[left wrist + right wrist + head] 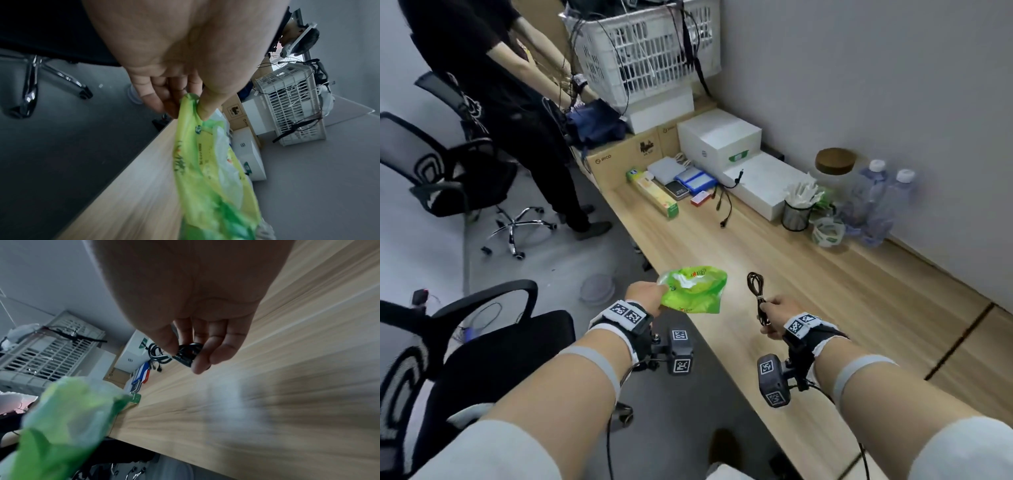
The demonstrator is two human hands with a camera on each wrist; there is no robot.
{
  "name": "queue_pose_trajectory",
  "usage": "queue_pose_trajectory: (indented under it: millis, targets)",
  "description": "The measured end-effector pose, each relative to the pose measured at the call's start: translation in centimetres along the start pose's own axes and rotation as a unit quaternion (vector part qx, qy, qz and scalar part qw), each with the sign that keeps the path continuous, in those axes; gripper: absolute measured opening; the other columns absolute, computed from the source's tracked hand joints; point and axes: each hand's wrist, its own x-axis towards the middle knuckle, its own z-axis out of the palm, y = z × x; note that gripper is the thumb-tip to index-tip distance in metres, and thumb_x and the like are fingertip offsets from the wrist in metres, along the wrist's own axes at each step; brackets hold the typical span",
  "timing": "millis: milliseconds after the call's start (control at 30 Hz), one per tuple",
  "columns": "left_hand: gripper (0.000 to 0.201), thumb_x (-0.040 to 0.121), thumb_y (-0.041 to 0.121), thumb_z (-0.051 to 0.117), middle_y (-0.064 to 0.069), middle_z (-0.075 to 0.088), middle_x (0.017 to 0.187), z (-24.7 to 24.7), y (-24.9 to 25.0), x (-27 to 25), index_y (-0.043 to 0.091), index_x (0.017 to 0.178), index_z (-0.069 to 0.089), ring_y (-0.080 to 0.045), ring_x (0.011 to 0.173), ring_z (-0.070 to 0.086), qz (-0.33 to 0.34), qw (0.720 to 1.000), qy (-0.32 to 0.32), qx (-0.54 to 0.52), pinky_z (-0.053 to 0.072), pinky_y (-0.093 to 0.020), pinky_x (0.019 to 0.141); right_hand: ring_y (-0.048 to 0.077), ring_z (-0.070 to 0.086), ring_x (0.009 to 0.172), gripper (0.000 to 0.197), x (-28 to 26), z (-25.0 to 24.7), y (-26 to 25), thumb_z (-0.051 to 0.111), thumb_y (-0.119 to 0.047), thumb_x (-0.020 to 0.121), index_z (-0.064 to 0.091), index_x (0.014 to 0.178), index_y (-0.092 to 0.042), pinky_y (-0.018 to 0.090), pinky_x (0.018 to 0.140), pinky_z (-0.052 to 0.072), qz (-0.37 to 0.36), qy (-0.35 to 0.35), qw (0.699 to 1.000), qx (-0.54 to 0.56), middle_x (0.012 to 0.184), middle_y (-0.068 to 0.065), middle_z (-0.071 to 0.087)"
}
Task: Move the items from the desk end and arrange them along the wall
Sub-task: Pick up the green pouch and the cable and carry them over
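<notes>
My left hand (647, 294) pinches the edge of a green plastic packet (693, 289) and holds it above the desk's near-left edge. In the left wrist view thumb and fingers (203, 110) clamp the green packet (207, 170), which hangs toward the desk. My right hand (774, 313) grips a coiled black cable (756, 287) a little above the wooden desk (808, 291). The right wrist view shows the cable (183, 352) pinched between my thumb and fingers (202, 365). Against the wall stand a cork-lidded jar (835, 164), water bottles (880, 202) and a mesh cup (796, 214).
At the desk's far end lie a long green-and-yellow box (654, 192), flat packs (688, 180), a loose black cable (726, 205) and white boxes (719, 138). A white basket (647, 51) tops cardboard boxes. Another person (493, 85) stands left, beside office chairs (431, 161).
</notes>
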Motion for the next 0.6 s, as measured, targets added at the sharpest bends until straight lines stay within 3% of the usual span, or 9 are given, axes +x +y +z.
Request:
queue_pose_trajectory:
  millis: [33,67,133,233,367,600]
  targets:
    - [0.028,0.094,0.013,0.06,-0.008,0.058,0.078,-0.6,0.8,1.7,0.019,0.068,0.054,-0.025,0.081,0.054,-0.001,1.0,0.009,0.011,0.053,-0.032,0.077,0.022,0.062,0.044,0.016,1.2,0.9,-1.1,0.047,-0.012,0.093,0.06,0.086,-0.006,0.024,0.044,0.045,0.002,-0.007,1.0,0.0,0.078,0.014,0.065]
    - [0.027,0.093,0.017,0.062,-0.009,0.056,0.076,-0.9,1.5,3.2,0.02,0.067,0.055,-0.025,0.081,0.052,0.003,1.0,0.014,0.023,0.051,-0.036,0.077,0.023,0.062,0.045,0.015,2.1,1.5,-2.1,0.048,-0.012,0.092,0.06,0.086,-0.006,0.025,0.045,0.046,0.001,-0.009,1.0,-0.004,0.076,0.013,0.065]
    - [0.024,0.091,0.024,0.064,-0.011,0.055,0.069,-1.1,2.9,5.4,0.018,0.068,0.06,-0.026,0.07,0.05,0.008,0.999,0.017,0.044,0.043,-0.034,0.063,0.023,0.062,0.046,0.015,3.4,2.2,-4.0,0.05,-0.013,0.091,0.061,0.083,-0.008,0.025,0.046,0.046,0.0,-0.013,1.0,-0.009,0.075,0.013,0.065]
    - [0.015,0.089,0.028,0.068,-0.008,0.054,0.062,0.0,5.2,8.7,0.016,0.082,0.065,-0.021,0.053,0.046,0.002,1.0,0.0,0.013,0.039,-0.026,0.048,0.024,0.063,0.046,0.014,5.4,1.9,-5.8,0.052,-0.015,0.089,0.061,0.081,-0.009,0.024,0.045,0.044,0.004,-0.008,1.0,-0.011,0.076,0.013,0.067]
    - [0.004,0.094,0.013,0.064,-0.009,0.054,0.064,4.0,8.3,13.1,0.012,0.091,0.062,-0.016,0.05,0.047,-0.029,0.996,-0.066,-0.047,0.047,-0.02,0.04,0.024,0.062,0.046,0.013,8.1,-0.4,-6.4,0.051,-0.015,0.09,0.059,0.081,-0.01,0.024,0.045,0.045,0.027,0.036,0.999,-0.004,0.078,0.014,0.068]
    - [0.017,0.093,-0.004,0.058,-0.018,0.061,0.081,12.1,12.1,22.1,0.012,0.088,0.062,-0.023,0.06,0.056,-0.052,0.984,-0.162,-0.045,0.056,-0.023,0.047,0.023,0.062,0.048,0.014,12.1,-2.5,-5.6,0.054,-0.018,0.093,0.063,0.089,-0.009,0.025,0.045,0.047,0.1,0.137,0.985,0.037,0.07,0.01,0.064]
